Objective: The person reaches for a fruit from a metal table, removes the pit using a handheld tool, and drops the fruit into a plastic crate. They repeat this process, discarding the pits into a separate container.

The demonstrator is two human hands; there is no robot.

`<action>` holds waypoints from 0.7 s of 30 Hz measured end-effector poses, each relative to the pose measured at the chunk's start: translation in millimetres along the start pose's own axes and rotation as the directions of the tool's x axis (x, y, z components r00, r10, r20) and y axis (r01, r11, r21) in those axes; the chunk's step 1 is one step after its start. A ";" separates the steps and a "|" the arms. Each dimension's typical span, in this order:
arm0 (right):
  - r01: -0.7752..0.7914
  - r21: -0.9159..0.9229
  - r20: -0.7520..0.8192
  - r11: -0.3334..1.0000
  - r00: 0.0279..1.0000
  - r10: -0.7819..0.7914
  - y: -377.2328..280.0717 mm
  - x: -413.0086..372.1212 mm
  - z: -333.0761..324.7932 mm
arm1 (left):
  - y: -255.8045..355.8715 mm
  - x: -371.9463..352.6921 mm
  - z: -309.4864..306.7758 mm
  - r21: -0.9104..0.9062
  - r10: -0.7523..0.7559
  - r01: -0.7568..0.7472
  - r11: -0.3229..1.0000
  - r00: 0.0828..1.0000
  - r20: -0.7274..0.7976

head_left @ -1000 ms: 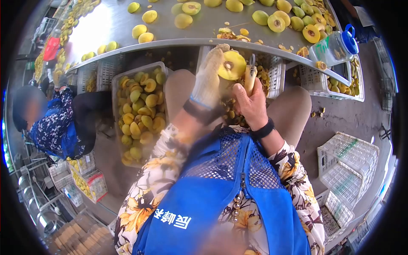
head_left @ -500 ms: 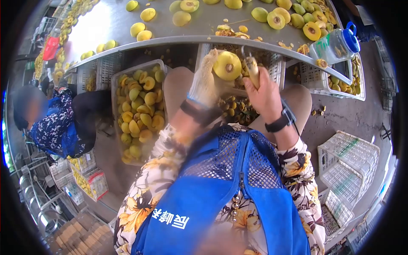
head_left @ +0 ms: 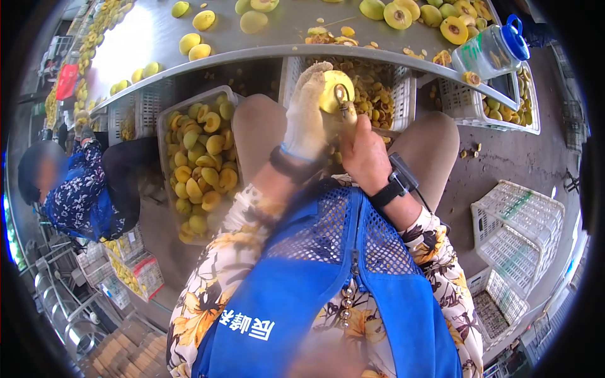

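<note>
My left hand (head_left: 305, 123), in a pale knit glove, is wrapped round a yellow peach half (head_left: 328, 94) with its cut face towards me. In my bare right hand (head_left: 367, 154) is a pitting tool (head_left: 348, 118) with a light handle and a looped metal tip. That loop rests at the pit in the middle of the cut face. Below both hands, between the knees, stands a white crate (head_left: 403, 104) of pits and fruit scraps.
A metal table (head_left: 277, 38) bears peach halves and a water bottle (head_left: 485, 53) with a blue lid. Left of my knee stands a tub (head_left: 165, 151) of halved peaches. White crates (head_left: 517, 233) are at the right. Another person (head_left: 82, 183) sits at the left.
My right hand has moved left and brought the tool's loop from beside the peach half onto its pit. The view has shifted slightly.
</note>
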State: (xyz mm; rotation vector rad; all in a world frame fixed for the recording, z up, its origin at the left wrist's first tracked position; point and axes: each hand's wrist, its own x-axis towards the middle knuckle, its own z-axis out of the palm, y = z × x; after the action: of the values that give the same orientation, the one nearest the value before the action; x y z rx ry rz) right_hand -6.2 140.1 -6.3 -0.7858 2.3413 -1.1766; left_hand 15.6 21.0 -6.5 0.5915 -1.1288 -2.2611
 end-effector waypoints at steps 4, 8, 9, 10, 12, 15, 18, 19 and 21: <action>0.039 0.002 0.054 0.999 0.998 -0.039 3.9 -4.3 6.7 | 1.5 2.0 -1.0 0.061 -0.123 0.128 0.990 0.989 -0.088; 0.100 -0.059 0.128 0.993 0.987 -0.092 10.4 -3.3 2.2 | 6.3 16.5 -21.1 0.179 -0.217 0.196 0.964 0.970 0.107; 0.120 -0.081 0.151 0.989 0.983 -0.107 13.2 -0.7 0.0 | 10.2 21.6 -26.8 0.210 -0.266 0.230 0.950 0.950 0.161; 0.126 -0.097 0.170 0.987 0.979 -0.108 15.6 2.5 -2.2 | 13.3 24.6 -29.1 0.247 -0.315 0.261 0.933 0.924 0.215; 0.128 -0.113 0.200 0.985 0.974 -0.103 19.3 7.5 -3.9 | 16.8 21.1 -21.8 0.314 -0.175 0.106 0.943 0.964 0.200; 0.053 -0.046 0.154 0.998 0.987 -0.046 17.8 14.4 2.1 | 15.7 11.9 -1.7 0.273 -0.057 0.048 0.961 0.998 0.025; 0.048 0.225 0.013 0.973 0.999 -0.053 3.3 4.7 19.4 | -7.7 12.4 -11.2 0.600 0.395 -0.381 0.703 0.911 0.116; 0.044 0.283 0.008 0.958 0.999 -0.048 -6.0 4.3 17.3 | -12.0 13.7 -13.0 0.649 0.452 -0.455 0.609 0.872 0.187; -0.083 0.440 0.117 0.894 0.993 0.034 -17.6 5.4 11.2 | -11.3 10.1 -12.2 0.638 0.385 -0.401 0.658 0.906 0.174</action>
State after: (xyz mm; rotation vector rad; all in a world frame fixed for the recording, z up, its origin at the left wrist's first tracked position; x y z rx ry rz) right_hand 1.5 121.5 1.2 -0.5910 1.8844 -1.5255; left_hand 12.2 13.2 -24.0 0.5058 -1.8903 -1.4548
